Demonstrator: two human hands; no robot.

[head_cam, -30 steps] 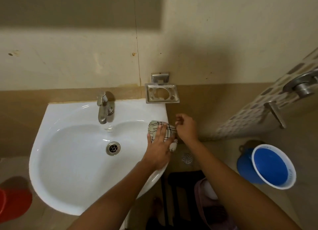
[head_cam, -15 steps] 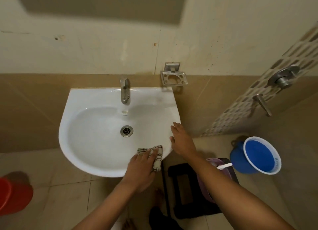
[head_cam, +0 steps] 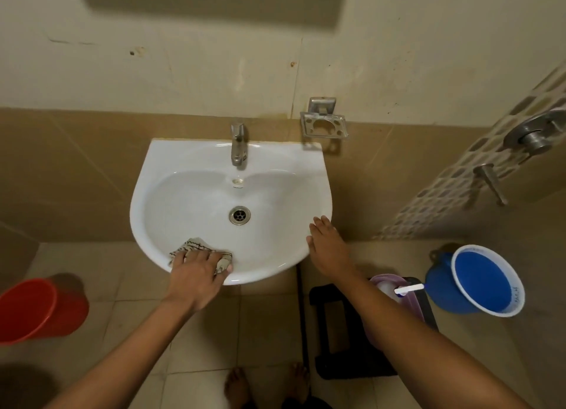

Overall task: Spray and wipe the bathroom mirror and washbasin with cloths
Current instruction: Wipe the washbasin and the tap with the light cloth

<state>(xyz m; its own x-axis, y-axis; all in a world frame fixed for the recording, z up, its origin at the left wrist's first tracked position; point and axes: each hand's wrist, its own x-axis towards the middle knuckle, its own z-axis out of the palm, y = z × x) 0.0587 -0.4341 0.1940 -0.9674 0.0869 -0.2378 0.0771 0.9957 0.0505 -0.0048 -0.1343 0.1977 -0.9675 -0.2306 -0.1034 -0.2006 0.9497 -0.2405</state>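
A white washbasin hangs on the tiled wall, with a metal tap at the back and a drain in the bowl. My left hand presses a checked cream cloth flat on the basin's front rim, left of centre. My right hand rests open on the basin's right front edge, fingers spread, holding nothing. A white spray nozzle shows beside a purple container below my right forearm. The mirror is out of view.
An empty metal soap holder is fixed to the wall right of the tap. A blue bucket stands on the floor at right, a red bucket at left. A black stool sits under my right arm. Wall taps protrude far right.
My left hand has slid the cloth from the basin's right rim around to the front left rim. My right hand has settled on the right edge. The view has pulled back.
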